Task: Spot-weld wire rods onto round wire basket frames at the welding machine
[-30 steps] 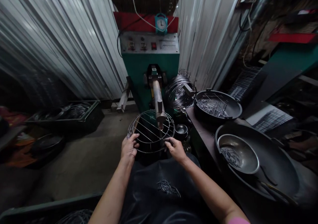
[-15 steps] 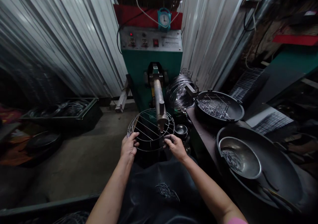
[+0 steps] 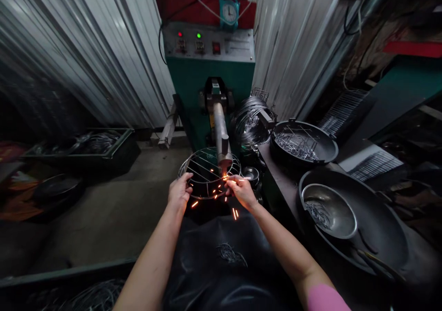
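Observation:
My left hand (image 3: pixel 179 192) is closed on the left rim of a round wire rack (image 3: pixel 196 179), thumb on top. The rack is roughly level under the metal arm of a spot welder (image 3: pixel 223 136). At the rack's right front, my right hand (image 3: pixel 241 191) pinches beside the rim, just under the electrode tip (image 3: pixel 225 164). What lies between those fingertips is too small and bright to make out. Orange sparks (image 3: pixel 216 192) fly from that spot and fall toward my lap. Several short bent wires (image 3: pixel 230 254) lie on the dark apron (image 3: pixel 207 281).
The green machine's control panel (image 3: pixel 209 44) shows red and green lamps. A wire coil (image 3: pixel 252 120) stands beside it. At right are a black pan (image 3: pixel 333 157) of wire parts and a metal bowl (image 3: pixel 345 228) inside a large wok (image 3: pixel 390 237). A bin (image 3: pixel 126 150) stands left.
Sparks have appeared at the electrode tip, and a green lamp has lit on the panel. The electrode now meets the rack's rim by my right fingers. The view has shifted slightly.

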`<state>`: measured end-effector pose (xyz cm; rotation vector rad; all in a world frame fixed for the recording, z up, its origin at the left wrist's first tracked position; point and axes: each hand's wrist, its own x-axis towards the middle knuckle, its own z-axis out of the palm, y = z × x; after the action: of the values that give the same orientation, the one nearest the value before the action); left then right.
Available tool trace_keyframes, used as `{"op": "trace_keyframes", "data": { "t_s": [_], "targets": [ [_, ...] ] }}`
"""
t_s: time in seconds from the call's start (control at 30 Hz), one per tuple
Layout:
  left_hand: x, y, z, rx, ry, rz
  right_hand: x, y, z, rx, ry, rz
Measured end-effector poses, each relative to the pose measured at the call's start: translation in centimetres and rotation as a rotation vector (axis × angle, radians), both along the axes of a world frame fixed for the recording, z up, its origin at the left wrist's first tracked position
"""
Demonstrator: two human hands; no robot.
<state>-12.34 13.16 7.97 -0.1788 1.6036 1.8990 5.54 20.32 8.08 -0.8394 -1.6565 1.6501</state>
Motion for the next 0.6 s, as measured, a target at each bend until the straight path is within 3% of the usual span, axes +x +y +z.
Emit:
{"op": "trace_keyframes", "data": {
  "t_s": [0.1, 0.27, 0.43, 0.6],
  "targets": [
    [0.1, -0.6, 0.4, -0.056, 0.008, 0.006, 0.8, -0.6, 0.2, 0.007, -0.027, -0.018],
    [-1.2, -3.4, -0.7, 0.038, -0.041, -0.201, 6.4, -2.2, -2.2, 0.218, -0.258, -0.027],
    [1.4, -8.7, -4.3, -0.044, 0.262, -0.277, 10.4, -5.6, -6.4, 0.418, -0.990, 0.486],
    [7.6, -13.0, -8.6, -0.192, 0.763, -0.799, 8.8, -9.5, -8.1, 0.543, -1.263, 0.695]
  ]
}}
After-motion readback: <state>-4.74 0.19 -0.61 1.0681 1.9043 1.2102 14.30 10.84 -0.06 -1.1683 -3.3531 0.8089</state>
